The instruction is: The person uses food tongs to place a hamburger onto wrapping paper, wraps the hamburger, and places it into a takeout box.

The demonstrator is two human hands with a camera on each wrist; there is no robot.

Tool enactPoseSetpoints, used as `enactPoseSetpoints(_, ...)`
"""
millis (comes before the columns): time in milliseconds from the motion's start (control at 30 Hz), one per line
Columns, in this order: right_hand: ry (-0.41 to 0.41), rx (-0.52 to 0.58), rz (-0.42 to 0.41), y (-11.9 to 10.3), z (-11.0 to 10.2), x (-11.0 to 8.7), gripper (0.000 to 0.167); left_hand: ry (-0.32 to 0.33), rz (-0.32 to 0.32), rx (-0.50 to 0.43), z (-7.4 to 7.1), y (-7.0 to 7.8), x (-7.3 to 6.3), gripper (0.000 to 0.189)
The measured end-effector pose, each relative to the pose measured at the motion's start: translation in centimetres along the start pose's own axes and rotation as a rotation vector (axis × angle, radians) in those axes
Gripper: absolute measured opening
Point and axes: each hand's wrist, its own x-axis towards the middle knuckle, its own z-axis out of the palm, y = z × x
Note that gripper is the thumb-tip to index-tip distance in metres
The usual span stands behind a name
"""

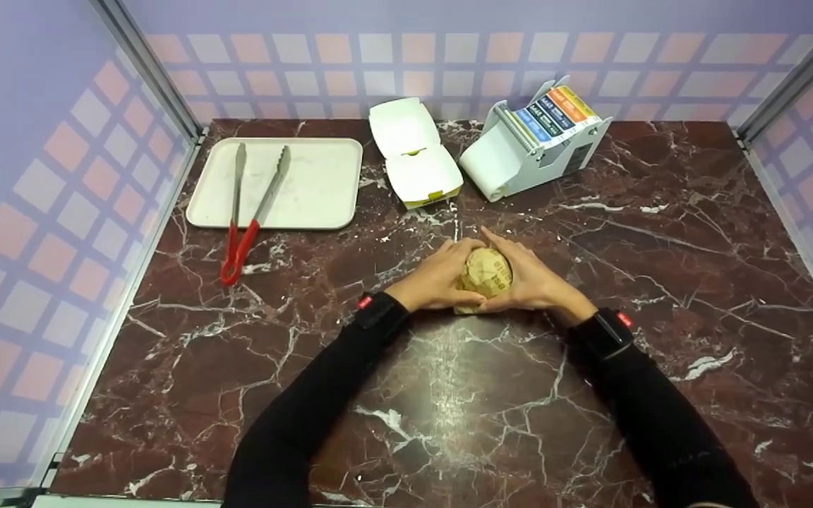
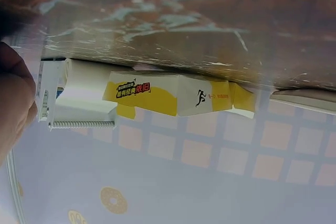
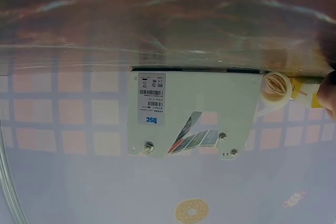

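Note:
A round paper-wrapped burger (image 1: 488, 271) in tan printed paper sits on the marble-patterned table, midway between the two hands. My left hand (image 1: 444, 276) cups its left side, and my right hand (image 1: 528, 277) grips it from the right. Both thumbs come together at the near side, where a flap of paper sticks out beneath them. In the left wrist view, part of the left hand (image 2: 16, 93) shows at the edge. Only a sliver of the right hand (image 3: 328, 92) appears in the right wrist view; neither wrist view shows the burger.
Behind the hands stands an open burger box (image 1: 420, 176), white inside with yellow printing outside. To its right is a white label dispenser (image 1: 555, 159) with a paper roll. A cream tray (image 1: 322, 183) at the back left carries red-handled tongs (image 1: 243, 247). Patterned walls enclose the table.

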Motion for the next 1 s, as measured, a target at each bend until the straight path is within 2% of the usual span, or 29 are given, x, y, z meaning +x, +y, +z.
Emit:
enactPoseSetpoints(200, -0.002, 0.042, 0.002, 0.1, 0.1, 0.0, 0.14, -0.009, 0.014, -0.014, 0.0, 0.0, 0.1, 0.096)
enactPoseSetpoints(433, -0.011, 0.021, -0.037, 0.0, 0.0, -0.1, 0.137, -0.014, -0.023, -0.025, -0.1, 0.1, 0.1, 0.091)
enactPoseSetpoints(633, -0.084, 0.01, 0.002, -0.1, -1.5, 0.0, 0.118, -0.022, -0.033, -0.034, -0.3, 0.3, -0.1, 0.088)
enactPoseSetpoints(700, -0.032, 0.054, 0.039, -0.2, -2.4, 0.5, 0.103, -0.015, -0.032, -0.034, -0.4, 0.3, -0.1, 0.088)
enactPoseSetpoints(733, 0.024, 0.093, 0.053, -0.3, -2.9, 1.0, 0.094, -0.011, -0.032, -0.035, -0.4, 0.3, -0.1, 0.088)
enactPoseSetpoints(833, 0.263, 0.233, 0.089, -0.4, -4.1, 3.0, 0.068, -0.004, -0.023, -0.027, -0.4, 0.3, -0.1, 0.089)
enactPoseSetpoints(900, 0.369, 0.319, 0.093, -0.3, -4.6, 4.4, 0.058, -0.008, -0.018, -0.02, -0.4, 0.2, -0.1, 0.089)
enactPoseSetpoints(933, 0.39, 0.337, 0.093, -0.2, -4.8, 5.0, 0.056, -0.01, -0.013, -0.016, -0.4, 0.2, -0.2, 0.089)
enactPoseSetpoints(1000, 0.376, 0.343, 0.113, -0.1, -5.0, 5.9, 0.056, -0.012, -0.006, -0.008, -0.4, 0.2, -0.2, 0.089)
